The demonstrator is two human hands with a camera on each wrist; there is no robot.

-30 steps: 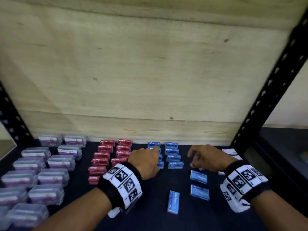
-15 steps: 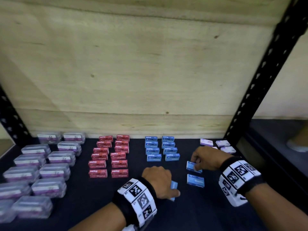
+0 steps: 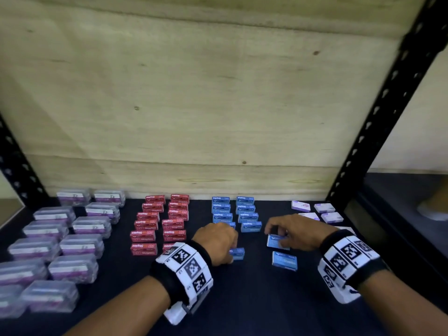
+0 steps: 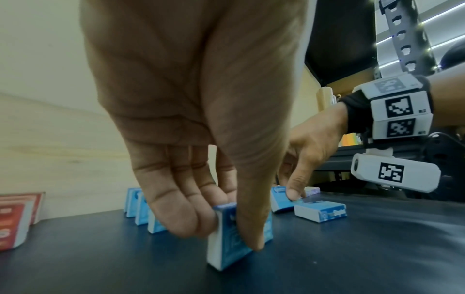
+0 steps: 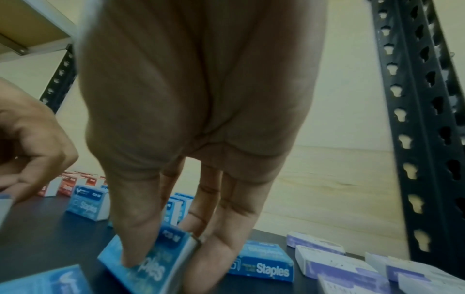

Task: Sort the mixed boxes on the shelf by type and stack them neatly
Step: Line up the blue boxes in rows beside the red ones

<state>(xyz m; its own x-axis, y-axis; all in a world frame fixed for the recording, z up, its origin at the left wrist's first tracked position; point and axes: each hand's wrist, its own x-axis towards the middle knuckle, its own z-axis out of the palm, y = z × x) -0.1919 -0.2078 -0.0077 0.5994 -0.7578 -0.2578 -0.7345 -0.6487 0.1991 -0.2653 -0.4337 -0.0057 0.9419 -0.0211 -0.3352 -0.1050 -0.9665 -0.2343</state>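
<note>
Small blue staples boxes stand in two rows (image 3: 235, 212) at the back of the dark shelf (image 3: 242, 299). My left hand (image 3: 215, 241) pinches one blue box (image 3: 238, 253) on its edge just in front of the left row; in the left wrist view the thumb and fingers (image 4: 191, 224) clamp this box (image 4: 226, 254), which touches the shelf. My right hand (image 3: 295, 229) grips a second blue box (image 3: 275, 241), tilted up between thumb and fingers (image 5: 221, 244), seen close as the box (image 5: 153, 268). A third blue box (image 3: 284, 261) lies flat in front of it.
Red staples boxes (image 3: 160, 221) stand in two rows left of the blue ones. Clear purple-labelled cases (image 3: 60, 238) fill the left side. White and purple flat boxes (image 3: 324, 212) lie at the back right beside the black upright post (image 3: 378, 122). A plywood wall (image 3: 194, 105) backs the shelf.
My left hand came back from the blue rows, took the loose box at the front and stood it on edge nearer the rows. My right hand took hold of another blue box and tilted it.
</note>
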